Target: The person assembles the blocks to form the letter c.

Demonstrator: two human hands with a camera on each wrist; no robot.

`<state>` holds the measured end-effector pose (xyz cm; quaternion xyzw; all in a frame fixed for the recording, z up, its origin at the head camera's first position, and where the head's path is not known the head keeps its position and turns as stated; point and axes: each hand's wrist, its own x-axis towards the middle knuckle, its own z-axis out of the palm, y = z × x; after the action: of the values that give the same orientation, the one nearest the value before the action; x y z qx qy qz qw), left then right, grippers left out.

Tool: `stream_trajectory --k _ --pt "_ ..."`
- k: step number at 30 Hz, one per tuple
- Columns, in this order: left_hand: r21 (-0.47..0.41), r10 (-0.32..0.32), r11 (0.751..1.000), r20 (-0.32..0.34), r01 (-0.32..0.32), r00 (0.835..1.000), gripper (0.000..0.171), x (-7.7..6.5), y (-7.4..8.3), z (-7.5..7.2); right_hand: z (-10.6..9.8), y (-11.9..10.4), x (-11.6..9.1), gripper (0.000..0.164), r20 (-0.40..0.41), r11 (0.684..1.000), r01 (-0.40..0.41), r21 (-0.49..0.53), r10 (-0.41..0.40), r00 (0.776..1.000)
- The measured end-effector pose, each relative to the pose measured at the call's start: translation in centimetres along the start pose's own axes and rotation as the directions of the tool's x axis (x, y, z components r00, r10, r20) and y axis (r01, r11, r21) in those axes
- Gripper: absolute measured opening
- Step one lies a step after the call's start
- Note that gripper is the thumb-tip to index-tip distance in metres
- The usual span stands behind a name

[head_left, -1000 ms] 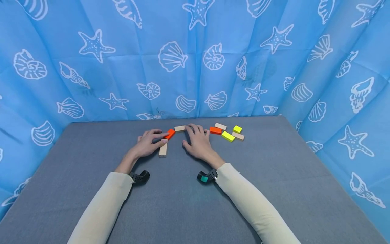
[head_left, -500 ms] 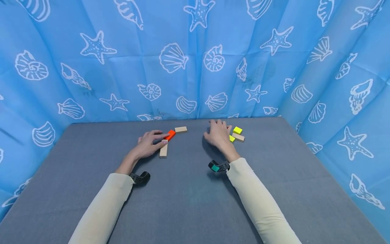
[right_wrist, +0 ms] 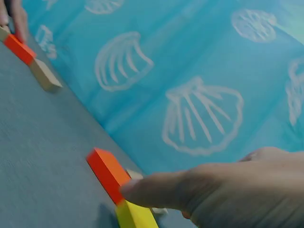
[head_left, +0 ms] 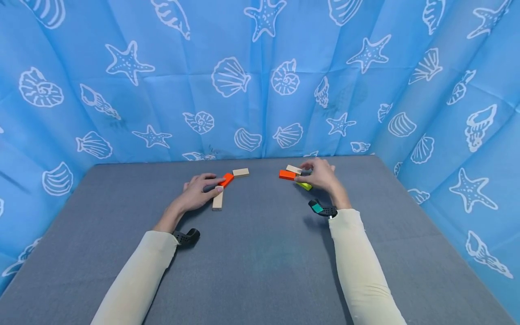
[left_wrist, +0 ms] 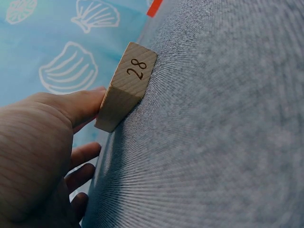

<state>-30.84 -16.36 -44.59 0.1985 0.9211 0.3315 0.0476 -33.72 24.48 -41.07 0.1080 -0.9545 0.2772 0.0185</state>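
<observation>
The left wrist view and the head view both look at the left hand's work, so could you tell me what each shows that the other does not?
Only the left wrist view shows the number 28 on the end of the plain block that the thumb touches. Only the head view shows the right hand over the far group, an orange block and a yellow block there, and both sleeves. Both show the left hand, that plain block and the grey table.

wooden block "28" [left_wrist: 124,90] flat, touching orange block [head_left: 226,179] | second orange block [head_left: 287,174] flat beside yellow block [head_left: 304,185]
</observation>
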Motion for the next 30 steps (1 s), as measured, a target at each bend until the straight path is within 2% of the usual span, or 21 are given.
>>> stream_trajectory --k 7,11,15,24,30 --pt "0.0 0.012 1.0 -0.001 -0.012 1.0 0.052 0.0 0.0 0.0 0.0 3.1 -0.9 0.048 0.025 0.991 -0.06 0.12 0.057 0.998" --pt "-0.002 0.012 1.0 0.002 -0.012 1.0 0.052 0.0 0.0 0.0 0.5 3.7 -1.1 0.05 0.021 0.982 -0.082 0.169 0.08 0.997" --pt "0.003 0.01 1.0 0.002 -0.01 1.0 0.052 0.0 -0.1 0.0 0.9 3.9 -1.1 0.046 0.009 0.985 -0.062 0.16 0.061 0.998" --pt "0.006 -0.003 1.0 0.008 0.003 1.0 0.053 0.0 0.0 0.1 0.8 3.1 -0.9 0.043 -0.002 0.985 -0.037 0.17 0.038 0.999" --pt "0.004 0.005 1.0 0.002 -0.005 1.0 0.052 0.0 -0.1 0.1 1.7 0.3 -0.1 0.038 -0.067 0.966 0.084 0.244 -0.07 0.995"
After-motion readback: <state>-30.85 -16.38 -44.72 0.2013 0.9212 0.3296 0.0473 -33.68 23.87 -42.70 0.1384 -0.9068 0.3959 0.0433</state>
